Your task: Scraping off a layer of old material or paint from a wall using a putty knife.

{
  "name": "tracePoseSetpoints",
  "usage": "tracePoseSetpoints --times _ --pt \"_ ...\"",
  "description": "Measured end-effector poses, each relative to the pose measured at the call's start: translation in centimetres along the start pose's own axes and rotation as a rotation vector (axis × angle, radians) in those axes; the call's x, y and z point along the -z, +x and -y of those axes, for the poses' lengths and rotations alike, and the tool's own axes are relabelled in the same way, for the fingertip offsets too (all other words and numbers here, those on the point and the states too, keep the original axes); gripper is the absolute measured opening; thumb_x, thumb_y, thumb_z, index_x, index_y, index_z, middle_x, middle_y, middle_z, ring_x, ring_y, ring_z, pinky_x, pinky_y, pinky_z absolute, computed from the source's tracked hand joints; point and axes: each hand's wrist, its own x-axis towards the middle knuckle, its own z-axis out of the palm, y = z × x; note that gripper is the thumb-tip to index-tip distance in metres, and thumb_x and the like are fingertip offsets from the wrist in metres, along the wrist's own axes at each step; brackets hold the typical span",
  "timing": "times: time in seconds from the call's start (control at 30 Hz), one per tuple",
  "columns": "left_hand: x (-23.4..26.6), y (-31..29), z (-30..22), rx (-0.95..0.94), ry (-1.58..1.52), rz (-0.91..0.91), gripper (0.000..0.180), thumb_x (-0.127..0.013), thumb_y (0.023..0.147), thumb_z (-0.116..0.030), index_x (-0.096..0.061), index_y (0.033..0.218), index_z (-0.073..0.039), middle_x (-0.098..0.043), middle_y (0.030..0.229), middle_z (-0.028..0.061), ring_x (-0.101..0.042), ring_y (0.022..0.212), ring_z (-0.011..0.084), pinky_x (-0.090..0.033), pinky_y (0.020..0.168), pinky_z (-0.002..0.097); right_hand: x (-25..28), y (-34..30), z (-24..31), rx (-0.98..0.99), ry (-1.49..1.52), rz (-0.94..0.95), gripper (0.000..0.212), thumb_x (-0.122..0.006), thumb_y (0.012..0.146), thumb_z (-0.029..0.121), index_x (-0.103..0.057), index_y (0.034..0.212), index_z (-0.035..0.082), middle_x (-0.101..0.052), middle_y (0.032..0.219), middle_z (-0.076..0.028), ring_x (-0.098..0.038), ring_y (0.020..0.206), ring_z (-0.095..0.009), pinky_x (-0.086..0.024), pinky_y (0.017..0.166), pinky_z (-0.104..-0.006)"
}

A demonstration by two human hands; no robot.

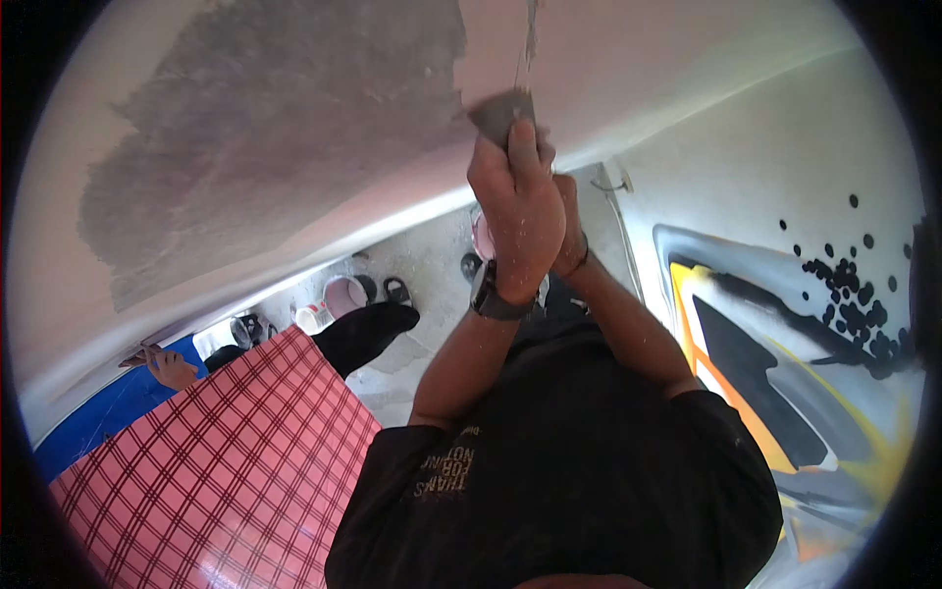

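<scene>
One grey, flared, flat-bladed scraper (498,116), gripped by left hand (522,211), sat just right of rough grey wall patch (285,128). Right hand (571,234), farther right of patch, mostly hidden: grip indeterminable. Shallow blade angle, even pressure seemed advisable.

Scraper (502,116) in left hand (522,211), before wall (608,59). Right hand (568,224) just below scraper. Bucket (343,294), slipper (397,292) on floor (407,348), low left of scraper. Tabletop (231,471) farther low left; other person's hand (173,370) far left of scraper. Side wall (726,177) right of scraper.
</scene>
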Motion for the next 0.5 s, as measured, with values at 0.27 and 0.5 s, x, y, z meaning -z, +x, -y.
tracePoseSetpoints --times 0.27,0.5 --pt "0.8 0.0 0.2 0.067 0.031 0.023 0.024 -0.048 0.105 -0.016 -0.052 0.089 0.000 -0.048 0.068 -0.0001 -0.038 0.055 0.0039 -0.027 0.047 0.0224 -2.1 -1.4 -2.2 -0.153 -0.031 0.142 0.014 -0.066 0.080 0.020 -0.061 0.085 0.008 -0.061 0.074 -0.009 -0.063 0.072 -0.027 -0.044 0.057 -0.0371" --pt "-0.1 -0.2 -1.3 0.011 0.054 -0.049 0.025 -0.049 0.106 -0.017 -0.050 0.085 -0.002 -0.047 0.068 -0.0019 -0.037 0.054 0.0034 -0.026 0.046 0.0225 -0.7 -0.7 0.9 0.121 -0.439 0.052 0.017 -0.066 0.079 0.022 -0.059 0.078 0.007 -0.063 0.072 -0.010 -0.064 0.068 -0.027 -0.045 0.056 -0.0394"
